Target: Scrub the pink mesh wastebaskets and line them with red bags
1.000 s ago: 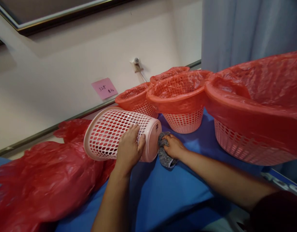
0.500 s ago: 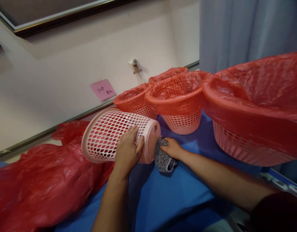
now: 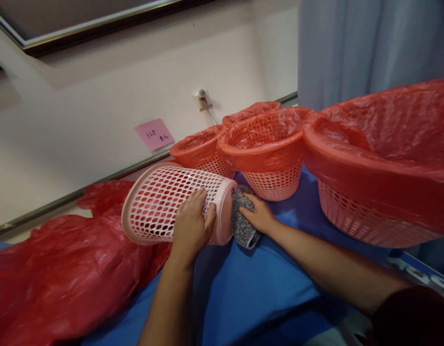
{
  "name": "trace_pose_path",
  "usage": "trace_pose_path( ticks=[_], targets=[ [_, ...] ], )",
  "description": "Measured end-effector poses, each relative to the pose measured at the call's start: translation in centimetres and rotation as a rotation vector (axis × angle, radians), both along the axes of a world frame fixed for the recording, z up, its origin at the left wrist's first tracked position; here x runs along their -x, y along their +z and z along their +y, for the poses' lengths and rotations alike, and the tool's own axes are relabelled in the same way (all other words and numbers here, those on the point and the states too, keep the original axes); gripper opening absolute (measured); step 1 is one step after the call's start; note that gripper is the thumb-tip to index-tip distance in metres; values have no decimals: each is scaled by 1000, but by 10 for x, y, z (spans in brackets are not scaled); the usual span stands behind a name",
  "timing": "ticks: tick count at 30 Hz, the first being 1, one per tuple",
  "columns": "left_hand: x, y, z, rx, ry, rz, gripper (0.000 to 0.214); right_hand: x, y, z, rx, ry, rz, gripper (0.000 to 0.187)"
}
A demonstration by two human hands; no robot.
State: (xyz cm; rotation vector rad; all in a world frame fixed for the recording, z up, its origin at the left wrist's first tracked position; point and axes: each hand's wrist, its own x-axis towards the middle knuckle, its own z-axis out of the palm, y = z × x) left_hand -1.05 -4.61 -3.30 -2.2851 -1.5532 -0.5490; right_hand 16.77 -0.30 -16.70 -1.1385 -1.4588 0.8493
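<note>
A pink perforated plastic basket [image 3: 160,199] lies on its side on the blue cloth, its open mouth facing left and its solid bottom facing right. My left hand [image 3: 191,226] is wrapped over its lower wall near the bottom and holds it steady. My right hand [image 3: 257,214] presses a grey cloth [image 3: 241,221] against the basket's bottom, fingers closed on the cloth.
Several pink baskets lined with red plastic bags [image 3: 268,154] stand behind and to the right, the nearest and largest [image 3: 380,163] at the right. A heap of loose red bags [image 3: 63,269] lies at the left. The blue cloth [image 3: 250,293] covers the table. A pink note [image 3: 154,134] sticks to the wall.
My right hand has slid the grey cloth up the basket's bottom, from the lower edge to the middle. My left hand and the basket have stayed nearly still.
</note>
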Motion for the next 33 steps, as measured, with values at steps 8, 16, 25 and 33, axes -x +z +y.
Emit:
trace_pose_path(
  ticks=[8,16,25,33],
  targets=[
    [0,0,0,-6,-4,1,50,-15,20,-41,-529,339,-75,52],
    [1,1,-2,15,-5,-16,49,-8,4,-37,-66,252,-405,38],
    [3,-3,-9,-10,-19,-31,48,-13,15,-22,-252,121,-84,55],
    [6,-7,-16,-32,-24,-89,48,-16,11,-44,-126,407,-371,44]
  ],
)
